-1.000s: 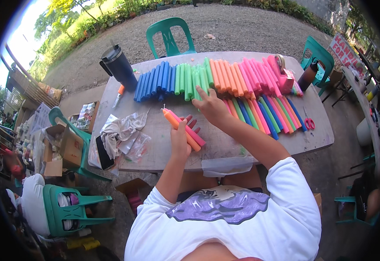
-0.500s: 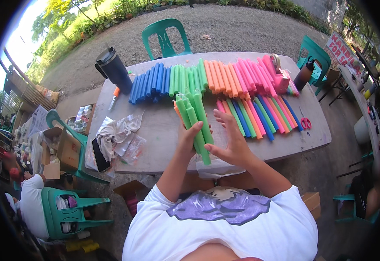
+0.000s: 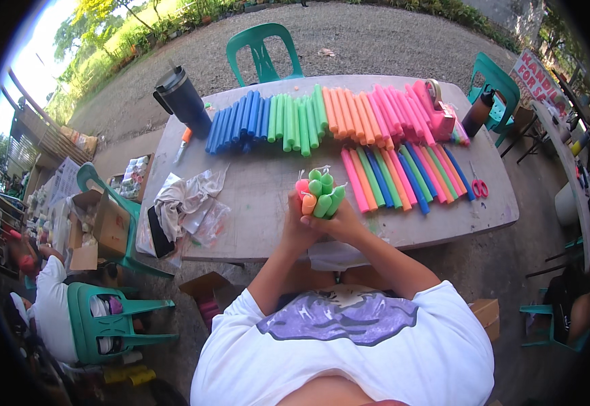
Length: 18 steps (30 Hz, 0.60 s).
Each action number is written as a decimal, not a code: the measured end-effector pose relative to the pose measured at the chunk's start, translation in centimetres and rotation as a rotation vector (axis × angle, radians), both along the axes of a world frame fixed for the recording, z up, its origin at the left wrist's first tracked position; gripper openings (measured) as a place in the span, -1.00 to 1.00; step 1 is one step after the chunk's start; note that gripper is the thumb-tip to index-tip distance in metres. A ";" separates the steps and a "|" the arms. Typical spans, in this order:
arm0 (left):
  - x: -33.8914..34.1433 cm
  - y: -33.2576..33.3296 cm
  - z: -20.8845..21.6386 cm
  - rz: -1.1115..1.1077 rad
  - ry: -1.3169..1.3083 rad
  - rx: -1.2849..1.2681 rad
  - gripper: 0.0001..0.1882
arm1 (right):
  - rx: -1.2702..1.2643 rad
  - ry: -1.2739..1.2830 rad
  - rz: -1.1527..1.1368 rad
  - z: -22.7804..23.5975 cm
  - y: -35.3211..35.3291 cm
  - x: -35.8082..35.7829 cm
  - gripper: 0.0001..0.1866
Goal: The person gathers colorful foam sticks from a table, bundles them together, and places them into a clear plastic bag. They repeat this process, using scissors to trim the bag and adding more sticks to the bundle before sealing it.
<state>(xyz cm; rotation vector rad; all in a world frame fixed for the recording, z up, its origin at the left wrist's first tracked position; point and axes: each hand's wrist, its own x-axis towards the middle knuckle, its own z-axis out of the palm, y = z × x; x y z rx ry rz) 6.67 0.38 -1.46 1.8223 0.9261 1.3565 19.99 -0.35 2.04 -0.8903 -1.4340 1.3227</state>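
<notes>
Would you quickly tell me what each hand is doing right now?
Left hand: closed around the bundle of candles, held upright.
Right hand: closed on the same bundle from the other side.

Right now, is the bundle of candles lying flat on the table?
No, both hands hold the bundle of candles upright above the table.

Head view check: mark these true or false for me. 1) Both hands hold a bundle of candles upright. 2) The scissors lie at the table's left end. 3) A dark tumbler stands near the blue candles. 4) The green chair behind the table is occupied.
1) True: left hand and right hand clasp the candle bundle.
2) False: the scissors lie at the right end.
3) True: tumbler, blue candles.
4) False: the green chair is empty.
</notes>
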 end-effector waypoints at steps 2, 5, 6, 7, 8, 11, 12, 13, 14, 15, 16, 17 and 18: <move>-0.1 0.1 -0.7 -0.021 -0.013 -0.009 -0.22 | -0.023 -0.011 -0.024 0.9 -0.4 0.2 -0.16; 0.3 0.3 -0.2 -0.025 -0.038 0.042 -0.26 | 0.010 -0.013 -0.017 2.6 -0.7 0.6 -0.14; 0.6 -0.2 1.1 -0.023 -0.046 0.058 -0.27 | 0.026 -0.011 -0.012 2.6 -0.8 0.8 -0.14; 0.8 -0.4 1.7 -0.022 -0.055 0.074 -0.27 | 0.050 0.001 -0.030 2.5 -0.7 0.9 -0.13; 0.9 -0.2 1.6 -0.084 -0.084 -0.061 -0.26 | 0.074 0.013 -0.049 2.1 -0.6 0.9 -0.12; 0.3 0.4 0.5 -0.211 -0.093 -0.325 -0.23 | 0.062 0.055 -0.081 1.2 -0.7 0.9 -0.08; 0.1 0.6 0.0 -0.220 -0.043 -0.324 -0.23 | 0.045 0.071 -0.088 0.8 -0.7 1.0 -0.07; -0.1 0.8 -0.5 -0.229 0.008 -0.322 -0.22 | 0.064 0.049 -0.098 0.4 -0.4 1.1 -0.05; -0.2 1.0 -0.9 -0.242 -0.024 -0.331 -0.22 | 0.084 0.028 -0.108 -0.1 -0.2 1.2 -0.04; 0.0 1.0 -0.3 -0.259 -0.056 -0.347 -0.22 | 0.097 0.006 -0.123 -0.3 -0.2 1.3 -0.02; 0.1 0.9 0.2 -0.277 -0.087 -0.362 -0.22 | 0.074 0.008 -0.120 -0.4 -0.3 1.4 -0.02; 0.2 0.7 0.5 -0.283 -0.093 -0.391 -0.22 | 0.050 0.009 -0.116 -0.4 -0.3 1.6 -0.02; 0.2 0.5 0.8 -0.287 -0.099 -0.414 -0.22 | 0.033 0.012 -0.110 -0.2 -0.2 1.7 -0.01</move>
